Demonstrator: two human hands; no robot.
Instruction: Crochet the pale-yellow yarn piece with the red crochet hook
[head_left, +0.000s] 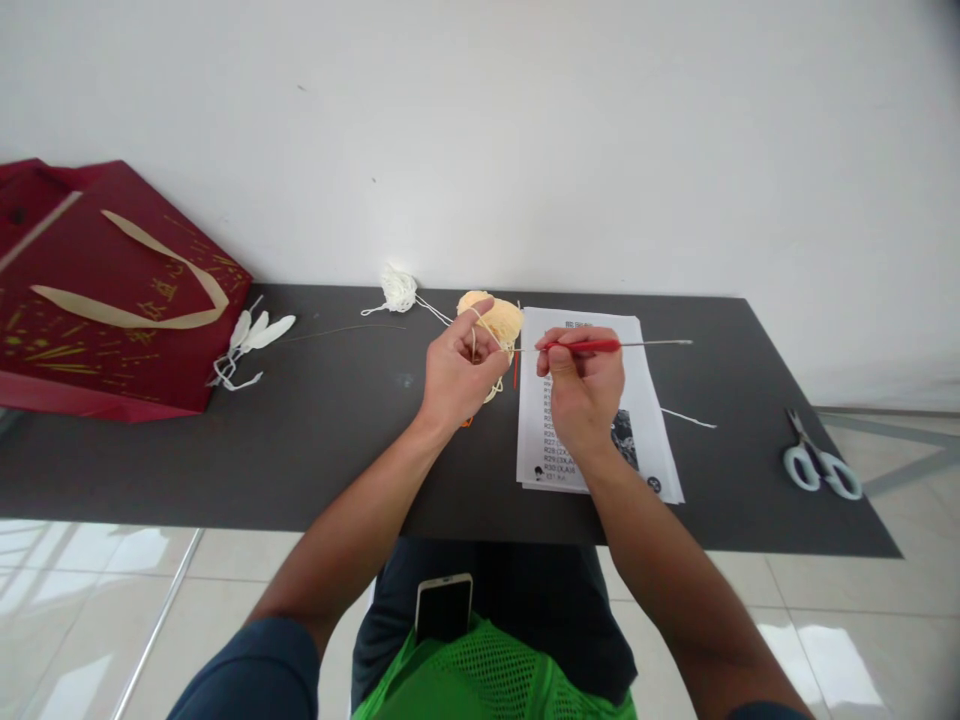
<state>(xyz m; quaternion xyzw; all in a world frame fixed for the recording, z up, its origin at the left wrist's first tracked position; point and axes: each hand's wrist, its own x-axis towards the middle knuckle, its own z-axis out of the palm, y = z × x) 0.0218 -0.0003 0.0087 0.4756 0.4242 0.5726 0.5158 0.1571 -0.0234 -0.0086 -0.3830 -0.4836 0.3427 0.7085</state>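
Observation:
My right hand [583, 385] is closed around the red grip of a crochet hook [596, 346], whose metal shaft sticks out on both sides. The hook's left end points at my left hand [463, 368], which is closed with yarn [481, 322] looped over the raised index finger and pinched near the thumb. Any worked piece between those fingers is too small to make out. Just behind my left hand sits a ball of pale yellow yarn [501, 316]. Under my right hand lie printed sheets [551, 470] with rows of text and a dark picture.
A ball of white yarn [398, 289] rests near the wall, its strand running toward my left hand. White leaf-shaped pieces [259, 332] lie by a dark red gift bag [127, 300]. Scissors [821, 462] lie near the table's right edge. A phone [443, 606] rests on my lap.

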